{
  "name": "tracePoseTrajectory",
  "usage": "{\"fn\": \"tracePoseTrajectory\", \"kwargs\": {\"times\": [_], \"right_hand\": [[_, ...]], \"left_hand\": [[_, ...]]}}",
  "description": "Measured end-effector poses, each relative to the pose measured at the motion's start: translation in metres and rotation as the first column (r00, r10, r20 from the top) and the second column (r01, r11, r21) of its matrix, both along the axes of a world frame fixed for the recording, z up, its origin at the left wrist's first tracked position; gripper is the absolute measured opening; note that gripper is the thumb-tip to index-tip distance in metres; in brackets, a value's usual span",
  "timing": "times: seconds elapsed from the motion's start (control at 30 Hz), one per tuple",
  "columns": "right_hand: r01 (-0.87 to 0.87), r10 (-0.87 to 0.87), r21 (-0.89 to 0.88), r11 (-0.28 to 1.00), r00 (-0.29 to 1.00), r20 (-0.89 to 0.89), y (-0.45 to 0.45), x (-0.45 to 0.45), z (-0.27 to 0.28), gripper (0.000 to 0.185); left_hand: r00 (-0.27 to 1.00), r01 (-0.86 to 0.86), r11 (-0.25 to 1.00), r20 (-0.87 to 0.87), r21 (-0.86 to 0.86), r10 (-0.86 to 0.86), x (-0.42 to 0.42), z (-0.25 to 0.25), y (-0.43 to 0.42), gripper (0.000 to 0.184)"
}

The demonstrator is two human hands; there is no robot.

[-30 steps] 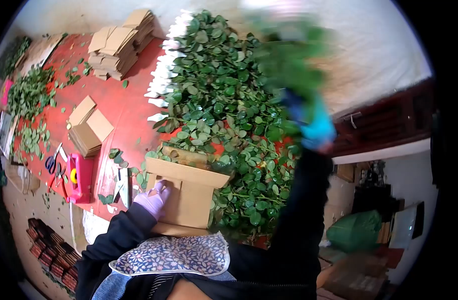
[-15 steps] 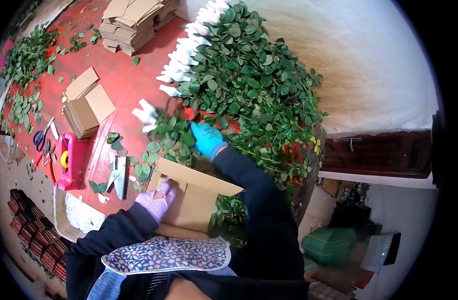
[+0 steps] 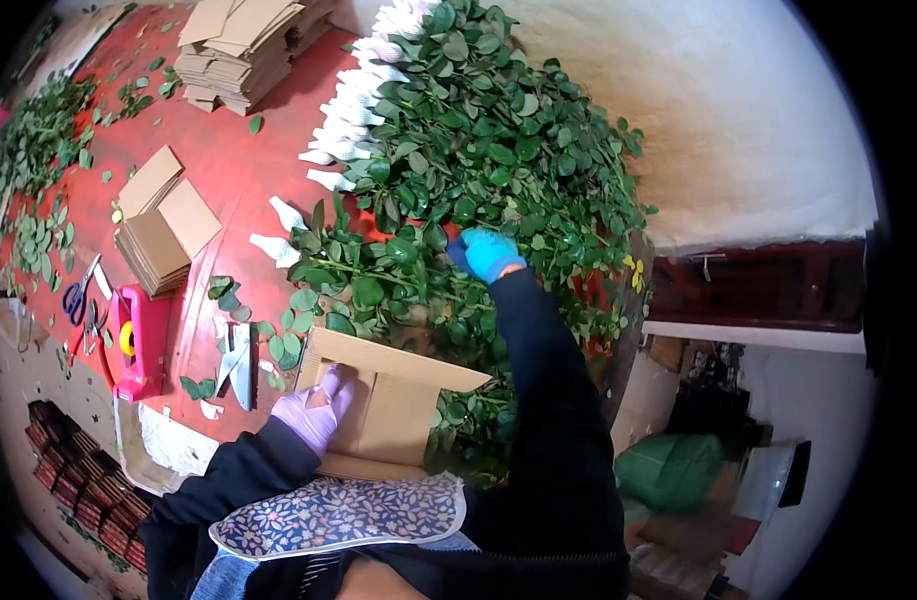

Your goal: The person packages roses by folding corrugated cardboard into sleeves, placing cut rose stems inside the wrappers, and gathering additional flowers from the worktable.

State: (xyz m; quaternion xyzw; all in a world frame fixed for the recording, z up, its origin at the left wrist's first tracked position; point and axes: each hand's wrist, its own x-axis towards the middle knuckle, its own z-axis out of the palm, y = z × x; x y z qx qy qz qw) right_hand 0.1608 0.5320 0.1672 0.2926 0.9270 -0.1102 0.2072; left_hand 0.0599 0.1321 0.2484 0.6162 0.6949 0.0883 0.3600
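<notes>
My left hand (image 3: 317,412), in a lilac glove, grips the left side of an open piece of folded cardboard (image 3: 394,410) in front of me, its fingers on the inner face. Beyond it, my right hand (image 3: 487,255), in a blue glove, is curled around leafy rose stems (image 3: 409,262); the grip itself is partly hidden. Two rose heads in white netting (image 3: 276,250) point left on the red table. Behind them a big pile of leafy roses (image 3: 509,140) lies with its white-netted heads (image 3: 354,110) in a row along the left.
Left on the table are scissors (image 3: 236,365), a pink tape dispenser (image 3: 144,345), red-handled pruners (image 3: 91,325) and small folded cards (image 3: 154,250). Stacked flat cardboard (image 3: 244,50) stands at the back. Loose leaves (image 3: 39,240) lie at far left. A pale wall (image 3: 699,130) rises at right.
My right hand has moved right, from near the two netted heads to farther along the stems. Those heads have come to lie on the table. My left hand stays on the cardboard.
</notes>
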Motion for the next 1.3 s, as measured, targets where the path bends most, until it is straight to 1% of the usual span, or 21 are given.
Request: {"fn": "tracePoseTrajectory", "kwargs": {"times": [0.03, 0.1, 0.13, 0.23, 0.3, 0.37, 0.4, 0.53, 0.57, 0.63, 0.67, 0.7, 0.8, 0.83, 0.87, 0.97, 1.03, 1.1, 1.17, 1.23, 1.3], "right_hand": [[-0.045, 0.045, -0.014, 0.999, 0.999, 0.019, -0.014, 0.015, 0.007, 0.031], [-0.022, 0.023, -0.019, 1.0, 0.998, 0.054, -0.029, 0.043, -0.007, 0.034], [-0.016, 0.017, -0.019, 1.0, 0.998, 0.059, -0.028, 0.052, -0.008, 0.034], [-0.093, 0.097, -0.076, 0.993, 0.994, 0.054, -0.034, 0.05, 0.015, 0.03], [-0.092, 0.099, 0.05, 0.994, 0.984, -0.148, -0.03, 0.017, 0.036, 0.023], [-0.209, 0.257, 0.211, 0.955, 0.938, -0.234, -0.022, -0.014, 0.031, 0.024], [-0.215, 0.272, 0.255, 0.943, 0.938, -0.214, -0.021, -0.031, 0.025, 0.029], [-0.089, 0.047, 0.308, 0.947, 0.989, 0.142, -0.014, -0.072, -0.016, 0.033], [-0.042, 0.011, 0.267, 0.963, 0.993, 0.118, -0.014, -0.073, -0.017, 0.031], [-0.099, 0.103, 0.283, 0.954, 0.995, 0.001, -0.02, -0.061, -0.012, 0.028], [-0.105, 0.106, 0.217, 0.97, 0.994, 0.007, -0.024, -0.054, -0.005, 0.025], [-0.15, 0.181, 0.217, 0.965, 0.974, -0.132, -0.028, -0.04, -0.002, 0.024], [-0.225, 0.271, 0.167, 0.96, 0.899, -0.345, -0.034, -0.008, 0.007, 0.021], [-0.245, 0.282, 0.143, 0.959, 0.87, -0.403, -0.042, -0.004, 0.03, 0.019], [-0.221, 0.299, 0.212, 0.952, 0.824, -0.481, -0.05, 0.001, 0.047, 0.019], [-0.125, 0.245, 0.235, 0.964, 0.764, -0.597, -0.061, 0.012, 0.094, 0.019], [-0.193, 0.356, 0.311, 0.931, 0.676, -0.646, -0.085, 0.014, 0.14, 0.021], [-0.105, 0.324, 0.328, 0.939, 0.591, -0.739, -0.091, 0.014, 0.139, 0.018], [-0.065, 0.219, 0.272, 0.96, 0.781, -0.585, -0.072, 0.025, 0.122, 0.015], [-0.024, 0.242, 0.354, 0.935, 0.772, -0.588, -0.046, 0.038, 0.094, 0.015], [0.094, 0.055, 0.26, 0.961, 0.856, -0.514, -0.039, 0.05, 0.088, 0.014]], "left_hand": [[1.0, 0.015, 1.0, 0.004, -0.002, -0.015, 0.0, 0.0, 0.0, 0.084], [0.997, -0.083, 0.972, 0.024, 0.22, 0.08, 0.0, 0.0, -0.001, 0.054], [0.997, -0.078, 0.972, 0.029, 0.221, 0.074, 0.002, 0.0, -0.001, 0.054], [0.975, -0.178, 0.984, 0.133, -0.013, 0.178, 0.003, 0.006, 0.001, 0.064], [0.998, -0.066, 0.997, 0.01, 0.036, 0.066, -0.001, 0.018, 0.005, 0.071], [0.999, -0.036, 0.999, -0.001, -0.005, 0.036, 0.0, 0.012, 0.002, 0.078], [1.0, -0.008, 0.999, 0.002, -0.044, 0.008, 0.0, 0.008, 0.001, 0.086], [0.996, -0.078, 0.996, 0.038, -0.034, 0.079, 0.003, 0.005, 0.0, 0.086], [0.988, -0.129, 0.989, 0.078, -0.066, 0.134, 0.005, 0.004, 0.0, 0.086], [0.99, -0.122, 0.991, 0.065, -0.056, 0.126, 0.004, 0.006, -0.002, 0.084], [0.988, -0.132, 0.99, 0.072, -0.056, 0.136, 0.004, 0.004, -0.004, 0.084], [0.985, -0.145, 0.988, 0.083, -0.05, 0.148, 0.004, 0.002, -0.005, 0.084], [0.997, -0.069, 0.997, 0.031, 0.016, 0.069, 0.0, 0.012, 0.0, 0.08], [0.998, -0.058, 0.998, 0.036, 0.025, 0.057, 0.0, 0.013, 0.0, 0.078], [0.998, -0.047, 0.999, 0.037, 0.029, 0.046, 0.001, 0.011, -0.001, 0.078], [1.0, -0.005, 0.999, -0.002, 0.033, 0.005, 0.004, 0.006, -0.004, 0.076], [1.0, -0.025, 1.0, -0.016, -0.012, 0.025, 0.001, 0.011, 0.001, 0.074], [0.999, -0.025, 1.0, -0.026, -0.013, 0.025, 0.001, 0.007, 0.001, 0.072], [0.998, -0.018, 0.999, -0.061, -0.03, 0.016, 0.001, 0.011, 0.003, 0.073], [0.997, -0.007, 1.0, -0.071, -0.008, 0.006, -0.001, 0.008, 0.004, 0.073], [1.0, -0.03, 0.998, -0.005, 0.056, 0.03, -0.001, 0.008, -0.002, 0.072]]}}
